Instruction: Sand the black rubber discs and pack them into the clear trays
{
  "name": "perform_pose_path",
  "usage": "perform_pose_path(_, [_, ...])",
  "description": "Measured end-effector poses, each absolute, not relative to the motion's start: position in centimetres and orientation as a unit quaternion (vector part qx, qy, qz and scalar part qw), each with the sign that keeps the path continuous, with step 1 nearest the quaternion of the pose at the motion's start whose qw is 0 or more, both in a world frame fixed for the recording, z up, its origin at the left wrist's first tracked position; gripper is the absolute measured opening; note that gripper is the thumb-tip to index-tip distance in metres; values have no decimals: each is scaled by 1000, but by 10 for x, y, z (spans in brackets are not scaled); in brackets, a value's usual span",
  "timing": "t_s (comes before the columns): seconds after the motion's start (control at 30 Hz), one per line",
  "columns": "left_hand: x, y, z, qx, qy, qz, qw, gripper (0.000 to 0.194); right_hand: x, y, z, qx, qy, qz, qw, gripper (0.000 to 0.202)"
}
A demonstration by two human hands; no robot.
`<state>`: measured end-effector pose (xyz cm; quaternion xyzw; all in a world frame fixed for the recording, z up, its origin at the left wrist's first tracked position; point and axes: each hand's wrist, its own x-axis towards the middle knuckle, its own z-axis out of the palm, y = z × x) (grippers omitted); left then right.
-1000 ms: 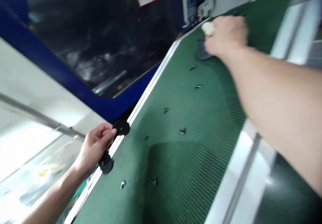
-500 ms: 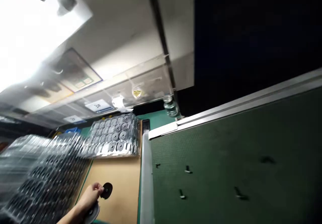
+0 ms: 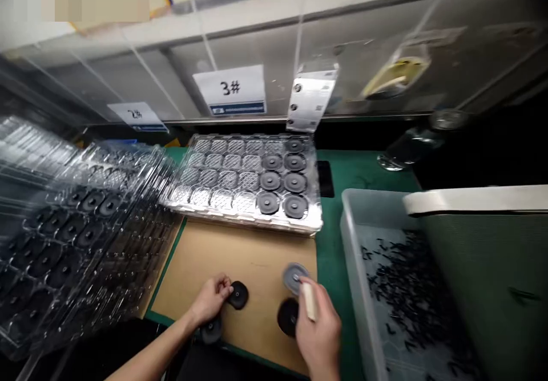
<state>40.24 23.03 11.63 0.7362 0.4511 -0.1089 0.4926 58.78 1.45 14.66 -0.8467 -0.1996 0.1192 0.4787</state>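
Note:
My left hand (image 3: 209,301) pinches the edge of a black round disc (image 3: 238,295) over the tan board (image 3: 252,250). Just below that wrist, at the board's near edge, a dark grey disc (image 3: 211,331) is partly covered. My right hand (image 3: 319,327) is closed around a tool with a cream handle (image 3: 309,301); the kind of tool cannot be made out. Its tip end is at a lighter grey disc (image 3: 293,275) on the board, though contact is unclear. Beside the right fingers lies another black disc (image 3: 286,317).
Behind the board, a clear tray (image 3: 226,198) holds grey discs in its right columns. Stacked clear trays (image 3: 107,232) with black discs stand left. On the right, a translucent bin (image 3: 368,290) holds many small black parts under a green panel (image 3: 492,278). A glass jar (image 3: 419,141) stands behind.
The view has swung from the green panel to the board and trays. My right hand with its tool has come into view. My left hand still holds a black disc.

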Motion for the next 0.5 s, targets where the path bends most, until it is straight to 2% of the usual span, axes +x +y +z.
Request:
perform_pose_path(0.07, [388, 239, 107, 752, 428, -98, 491, 28, 560, 61, 112, -831, -194, 129, 504, 30])
perform_pose_path(0.23, [361, 253, 91, 798, 407, -3, 445, 24, 555, 105, 62, -847, -226, 160, 453, 35])
perform_pose_path(0.4, [340, 243, 99, 815, 426, 174, 352, 25, 555, 57, 67, -857, -232, 146, 437, 42])
perform_pose_path(0.5, [319, 200, 144, 796, 387, 248, 393, 27, 531, 10, 62, -846, -217, 134, 468, 42])
